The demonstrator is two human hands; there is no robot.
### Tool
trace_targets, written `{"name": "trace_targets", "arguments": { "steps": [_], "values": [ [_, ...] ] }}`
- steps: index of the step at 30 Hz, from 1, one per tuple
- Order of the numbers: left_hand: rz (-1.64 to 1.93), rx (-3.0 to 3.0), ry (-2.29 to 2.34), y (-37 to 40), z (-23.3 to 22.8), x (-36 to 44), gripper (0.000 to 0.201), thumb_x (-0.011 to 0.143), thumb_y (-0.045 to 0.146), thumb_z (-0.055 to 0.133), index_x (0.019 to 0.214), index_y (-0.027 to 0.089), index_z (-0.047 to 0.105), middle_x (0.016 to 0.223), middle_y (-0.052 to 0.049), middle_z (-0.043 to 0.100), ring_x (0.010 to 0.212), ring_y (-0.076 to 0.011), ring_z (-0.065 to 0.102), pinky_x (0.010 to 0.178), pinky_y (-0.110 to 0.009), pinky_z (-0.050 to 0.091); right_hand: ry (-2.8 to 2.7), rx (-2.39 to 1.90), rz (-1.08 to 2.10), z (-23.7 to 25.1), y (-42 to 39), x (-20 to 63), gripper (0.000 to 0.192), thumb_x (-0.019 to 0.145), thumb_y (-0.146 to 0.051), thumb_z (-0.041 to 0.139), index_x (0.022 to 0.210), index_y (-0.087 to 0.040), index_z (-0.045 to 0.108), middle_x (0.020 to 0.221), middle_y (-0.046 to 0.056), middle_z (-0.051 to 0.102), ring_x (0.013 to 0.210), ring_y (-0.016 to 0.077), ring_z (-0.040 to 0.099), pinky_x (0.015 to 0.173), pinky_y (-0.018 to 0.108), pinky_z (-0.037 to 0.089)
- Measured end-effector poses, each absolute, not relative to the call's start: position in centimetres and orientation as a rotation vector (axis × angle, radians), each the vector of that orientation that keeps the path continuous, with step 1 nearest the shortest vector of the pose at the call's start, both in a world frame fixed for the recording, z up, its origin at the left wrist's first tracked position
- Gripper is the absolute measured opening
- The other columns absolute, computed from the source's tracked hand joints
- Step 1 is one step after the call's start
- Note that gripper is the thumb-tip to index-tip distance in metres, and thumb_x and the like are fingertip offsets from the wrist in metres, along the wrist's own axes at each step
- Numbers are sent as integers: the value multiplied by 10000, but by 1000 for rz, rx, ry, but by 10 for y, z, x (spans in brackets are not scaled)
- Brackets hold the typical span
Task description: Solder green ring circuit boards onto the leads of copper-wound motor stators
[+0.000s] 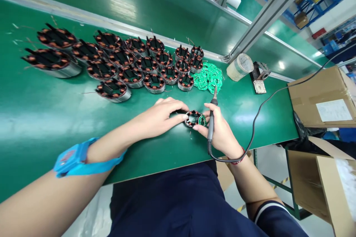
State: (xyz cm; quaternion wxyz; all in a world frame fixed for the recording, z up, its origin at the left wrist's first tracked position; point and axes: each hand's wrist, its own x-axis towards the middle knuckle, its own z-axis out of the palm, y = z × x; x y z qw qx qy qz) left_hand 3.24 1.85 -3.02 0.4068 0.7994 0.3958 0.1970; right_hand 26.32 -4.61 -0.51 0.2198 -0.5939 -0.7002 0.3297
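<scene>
A small motor stator with copper windings stands on the green bench in front of me. My left hand grips its left side between thumb and fingers. In my right hand a soldering iron is held, its tip pointing up and away from me. The thumb and fingertips of that hand also touch a green ring-shaped circuit board at the stator's right edge. Whether the board is seated on the stator I cannot tell. More green ring boards lie in a pile just beyond.
Several wound stators stand in rows at the back left. A cream-coloured tub and a soldering iron stand are at the back right. The iron's cable loops over my right wrist. Cardboard boxes stand at the right.
</scene>
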Motion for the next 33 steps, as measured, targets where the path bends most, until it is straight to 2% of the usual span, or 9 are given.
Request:
{"name": "trace_targets", "arguments": {
  "steps": [2, 5, 8, 13, 19, 22, 26, 30, 33],
  "values": [
    [530, 2010, 1045, 17, -34, 35, 381, 971, 459, 410, 1084, 247, 705, 1087, -64, 749, 1066, -282, 639, 1034, -488, 478, -1943, -1626, 797, -4, -41, 263, 711, 869, -352, 816, 1449, -263, 414, 1167, 89, 685, 1053, 259, 701, 945, 456, 584],
    [570, 2023, 1082, 15, -39, 41, 419, 889, 317, 458, 1249, 224, 651, 1261, -89, 709, 1192, -294, 619, 1079, -508, 473, -1988, -1591, 662, 0, -32, 256, 667, 896, -343, 782, 1460, -265, 433, 1177, 99, 699, 1081, 286, 675, 975, 492, 566],
    [584, 2029, 1058, 12, -43, 45, 499, 892, 314, 493, 1372, 212, 582, 1396, -117, 652, 1295, -315, 571, 1130, -544, 440, -2115, -1589, 491, 3, -23, 244, 579, 939, -308, 705, 1464, -219, 480, 1171, 134, 708, 1028, 310, 643, 949, 517, 555],
    [609, 2021, 1135, 11, -43, 52, 367, 919, 359, 495, 1225, 199, 616, 1237, -122, 687, 1189, -323, 613, 1041, -533, 490, -2223, -1579, 310, -3, -18, 226, 474, 995, -299, 579, 1451, -178, 543, 1052, 148, 723, 954, 323, 592, 915, 527, 538],
    [708, 1986, 1054, 6, -39, 51, 411, 920, 324, 472, 1292, 173, 562, 1287, -140, 637, 1215, -297, 604, 1054, -500, 505, -1918, -1617, 343, -21, -30, 230, 497, 968, -369, 639, 1419, -190, 528, 1237, 155, 736, 1101, 321, 664, 1015, 523, 532],
    [763, 2000, 1021, 3, -34, 55, 411, 922, 321, 492, 1301, 175, 553, 1296, -135, 622, 1235, -295, 584, 1074, -490, 497, -1868, -1549, 421, -32, -39, 238, 473, 967, -269, 588, 1431, -234, 499, 1304, 114, 722, 1212, 286, 672, 1071, 485, 528],
    [781, 2092, 1115, -1, -35, 71, 380, 949, 406, 575, 1235, 155, 596, 1221, -144, 650, 1155, -326, 577, 1019, -525, 505, -1800, -1399, 607, -51, -44, 248, 553, 929, -132, 497, 1463, -273, 461, 1382, 82, 679, 1282, 244, 666, 1112, 447, 530],
    [796, 2177, 1105, -2, -38, 77, 345, 991, 347, 537, 1225, 107, 619, 1141, -152, 665, 1076, -306, 594, 962, -477, 524, -1749, -1357, 543, -61, -45, 247, 547, 931, -121, 519, 1448, -294, 471, 1356, 69, 689, 1264, 233, 672, 1114, 443, 538],
    [772, 2240, 1032, 0, -38, 68, 383, 1020, 340, 484, 1283, 102, 627, 1187, -157, 659, 1107, -299, 600, 979, -460, 528, -1695, -1349, 416, -60, -45, 239, 554, 934, -134, 538, 1460, -279, 443, 1260, 77, 703, 1179, 230, 680, 1061, 448, 566]
  ]
}}
